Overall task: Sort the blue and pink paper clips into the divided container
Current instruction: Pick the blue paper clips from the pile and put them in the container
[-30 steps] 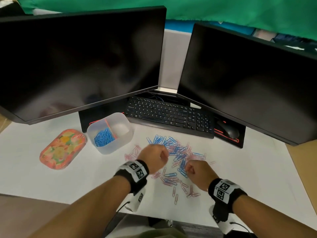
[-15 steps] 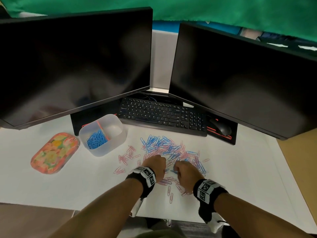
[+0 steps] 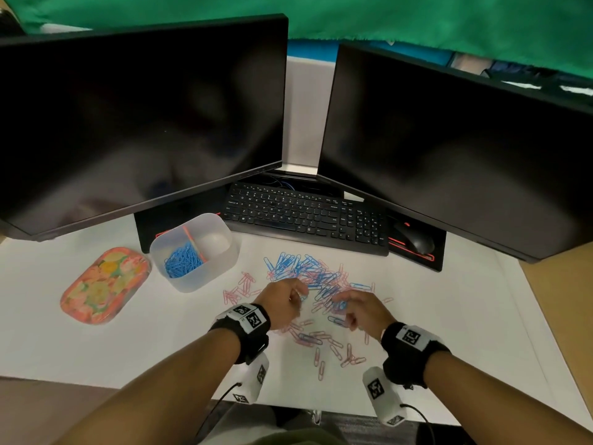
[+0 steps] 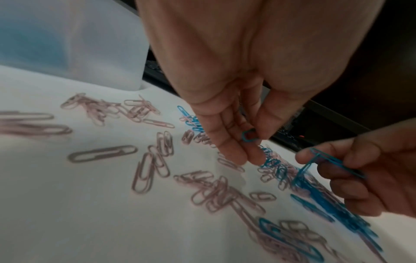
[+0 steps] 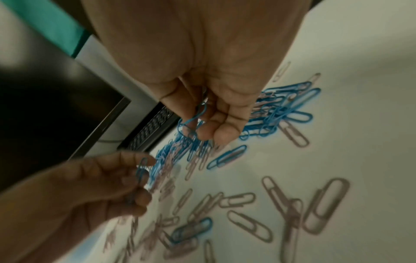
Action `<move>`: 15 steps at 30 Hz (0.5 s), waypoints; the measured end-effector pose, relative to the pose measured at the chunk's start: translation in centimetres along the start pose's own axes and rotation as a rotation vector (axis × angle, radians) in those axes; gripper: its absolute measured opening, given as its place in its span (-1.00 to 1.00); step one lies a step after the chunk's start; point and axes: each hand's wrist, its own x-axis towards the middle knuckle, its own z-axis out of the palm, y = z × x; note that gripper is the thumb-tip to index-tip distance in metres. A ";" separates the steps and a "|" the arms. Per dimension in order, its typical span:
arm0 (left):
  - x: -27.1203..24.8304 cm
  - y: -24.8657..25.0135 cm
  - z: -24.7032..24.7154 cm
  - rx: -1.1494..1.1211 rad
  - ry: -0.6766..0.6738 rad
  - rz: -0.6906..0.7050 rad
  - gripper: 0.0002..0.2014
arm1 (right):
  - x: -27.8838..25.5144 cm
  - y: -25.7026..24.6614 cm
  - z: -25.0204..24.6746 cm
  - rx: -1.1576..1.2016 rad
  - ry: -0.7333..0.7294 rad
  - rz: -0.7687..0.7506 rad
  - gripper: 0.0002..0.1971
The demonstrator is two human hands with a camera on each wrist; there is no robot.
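Head view showed mixed blue and pink paper clips [image 3: 314, 284] heaped on white paper, just right of the divided container [image 3: 195, 252]; its left compartment held blue clips, right looked empty; left hand [image 3: 284, 303] pinched one blue clip [image 4: 247, 137], right hand [image 3: 362, 308] pinched several blue clips [image 5: 191, 121], probably batching one colour per trip; keyboard [image 3: 305, 216], floral tray [image 3: 106, 284] beyond.

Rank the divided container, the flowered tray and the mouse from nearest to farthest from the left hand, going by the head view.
From the left hand:
1. Divided container, just up and to its left, blue clips in one half.
2. Flowered tray, farther left, past the container.
3. Mouse, off to the right beyond the clip pile, at the keyboard's end.
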 end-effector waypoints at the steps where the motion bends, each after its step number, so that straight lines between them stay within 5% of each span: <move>1: 0.0 -0.2 0.0 -0.032 -0.009 -0.013 -0.69 | -0.1 -0.3 -0.2 0.047 0.005 0.025 -0.69; 7: 0.1 -0.1 0.8 -0.149 -0.050 -0.083 -0.77 | -0.3 -0.6 -0.3 0.182 0.066 0.063 -0.71; 15: -0.8 1.0 2.4 0.301 -0.158 0.067 -0.89 | -0.4 -0.5 -0.7 0.175 0.136 0.011 -0.82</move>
